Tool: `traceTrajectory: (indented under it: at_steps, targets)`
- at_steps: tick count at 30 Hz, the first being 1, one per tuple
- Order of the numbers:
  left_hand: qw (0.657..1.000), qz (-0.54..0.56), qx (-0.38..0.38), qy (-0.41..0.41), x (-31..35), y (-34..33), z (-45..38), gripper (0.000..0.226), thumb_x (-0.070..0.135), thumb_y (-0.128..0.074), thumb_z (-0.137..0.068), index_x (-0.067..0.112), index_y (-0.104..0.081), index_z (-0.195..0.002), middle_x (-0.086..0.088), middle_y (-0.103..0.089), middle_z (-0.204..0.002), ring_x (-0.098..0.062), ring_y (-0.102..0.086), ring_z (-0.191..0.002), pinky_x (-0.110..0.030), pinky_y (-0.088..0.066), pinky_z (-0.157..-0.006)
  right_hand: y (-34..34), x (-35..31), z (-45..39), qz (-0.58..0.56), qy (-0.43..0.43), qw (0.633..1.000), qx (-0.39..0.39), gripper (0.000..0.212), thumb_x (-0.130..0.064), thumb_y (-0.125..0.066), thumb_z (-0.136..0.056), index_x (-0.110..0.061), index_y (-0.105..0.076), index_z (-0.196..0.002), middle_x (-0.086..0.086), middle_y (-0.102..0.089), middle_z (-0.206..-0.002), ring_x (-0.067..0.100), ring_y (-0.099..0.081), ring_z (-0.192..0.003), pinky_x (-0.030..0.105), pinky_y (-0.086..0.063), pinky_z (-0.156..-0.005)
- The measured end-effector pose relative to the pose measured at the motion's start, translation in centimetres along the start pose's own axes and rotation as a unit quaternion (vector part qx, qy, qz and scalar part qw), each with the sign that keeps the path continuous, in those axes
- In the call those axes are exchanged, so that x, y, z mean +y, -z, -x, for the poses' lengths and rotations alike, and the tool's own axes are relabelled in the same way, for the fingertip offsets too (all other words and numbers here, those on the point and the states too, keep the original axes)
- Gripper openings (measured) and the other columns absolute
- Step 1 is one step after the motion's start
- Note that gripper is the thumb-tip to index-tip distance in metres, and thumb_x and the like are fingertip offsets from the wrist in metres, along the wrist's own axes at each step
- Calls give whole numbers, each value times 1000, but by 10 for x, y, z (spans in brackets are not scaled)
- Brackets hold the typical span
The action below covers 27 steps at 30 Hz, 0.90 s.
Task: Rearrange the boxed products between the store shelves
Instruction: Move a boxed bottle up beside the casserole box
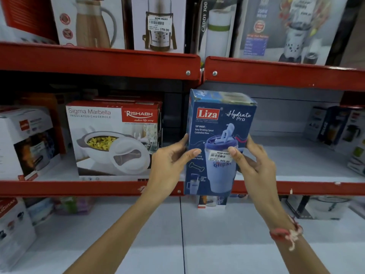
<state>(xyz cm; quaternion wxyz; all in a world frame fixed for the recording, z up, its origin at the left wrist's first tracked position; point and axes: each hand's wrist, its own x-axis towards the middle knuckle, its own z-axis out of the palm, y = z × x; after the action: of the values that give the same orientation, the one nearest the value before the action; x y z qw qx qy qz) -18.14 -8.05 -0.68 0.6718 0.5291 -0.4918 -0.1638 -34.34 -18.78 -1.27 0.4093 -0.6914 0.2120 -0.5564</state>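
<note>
I hold the blue Liza box [219, 141] upright in the middle of the frame, in front of the red shelf edge [88, 187]. My left hand [169, 161] and right hand [254, 161] squeeze its two sides. The casserole box [114, 137] sits at middle left. Far-right boxes [339, 131] look blurry, maybe jugs.

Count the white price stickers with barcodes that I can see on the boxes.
2: one on the blue Liza box held in both hands, one on the flask box on the top shelf. Others may be blurred or hidden.
</note>
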Motion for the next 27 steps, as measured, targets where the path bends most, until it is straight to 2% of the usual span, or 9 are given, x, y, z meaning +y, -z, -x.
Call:
traceTrajectory:
  at_steps: [3,5,8,11,15,18,21,24,27]
  targets:
    - [1000,-13,-9,-6,-16,-9,-24,45,16,-63,-87,14,-56,-131,-4,-72,-118,-8,-71,-101,-29,-62,-77,2,17,-18,18,7,1000,5,60,-38,-62,-83,-27,-50,-141,-6,-57,-116,10,-68,-103,26,-61,-81]
    - [1000,-13,-9,-3,-25,-14,-36,51,19,-64,-85,11,-54,-134,0,-73,-110,-1,-71,-92,-25,-61,-75,2,28,-30,28,7,1000,5,61,-39,-61,-82,-26,-51,-141,-11,-56,-113,4,-68,-101,26,-61,-82]
    - [1000,-18,-1,-4,-35,-19,-53,63,32,-66,-77,11,-53,-135,7,-72,-105,-2,-71,-93,-31,-62,-79,2,42,-49,35,3,999,6,61,-40,-62,-82,-24,-53,-140,-4,-57,-114,-6,-68,-93,32,-62,-83]
    - [999,-32,-4,6,-43,-23,-69,68,42,-67,-73,14,-55,-134,-1,-74,-111,-11,-72,-98,-38,-61,-81,3,55,-67,58,1,998,5,56,-38,-63,-86,-23,-55,-139,4,-57,-119,11,-68,-100,40,-61,-85]
    - [998,-56,-4,20,-57,-31,-81,50,45,-67,-72,23,-65,-116,-6,-76,-106,-16,-74,-93,-42,-62,-79,5,76,-81,65,-22,998,-7,51,-35,-63,-87,-19,-57,-136,7,-57,-123,28,-66,-110,46,-60,-87]
    - [998,-59,-4,30,-65,-38,-80,51,45,-65,-71,25,-64,-117,4,-75,-98,-4,-73,-86,-32,-62,-75,7,87,-81,75,-37,996,-13,60,-45,-60,-81,-21,-57,-136,7,-57,-128,24,-66,-108,39,-61,-85]
    - [998,-63,2,24,-68,-40,-80,49,46,-64,-70,30,-61,-116,13,-72,-91,5,-71,-81,-24,-60,-72,7,94,-84,76,-34,996,-16,62,-46,-59,-81,-20,-56,-137,8,-56,-131,25,-66,-109,40,-61,-85]
    - [998,-63,3,21,-68,-41,-82,60,47,-64,-70,19,-62,-123,12,-72,-91,6,-71,-80,-24,-61,-72,7,97,-86,82,-42,996,-18,63,-46,-59,-81,-19,-54,-138,9,-56,-135,28,-66,-113,38,-61,-83]
    - [997,-74,4,19,-64,-41,-80,69,48,-63,-69,17,-57,-130,5,-73,-100,-1,-71,-86,-29,-61,-78,7,98,-86,74,-42,996,-22,65,-46,-59,-81,-23,-49,-141,7,-54,-141,27,-63,-119,22,-59,-78]
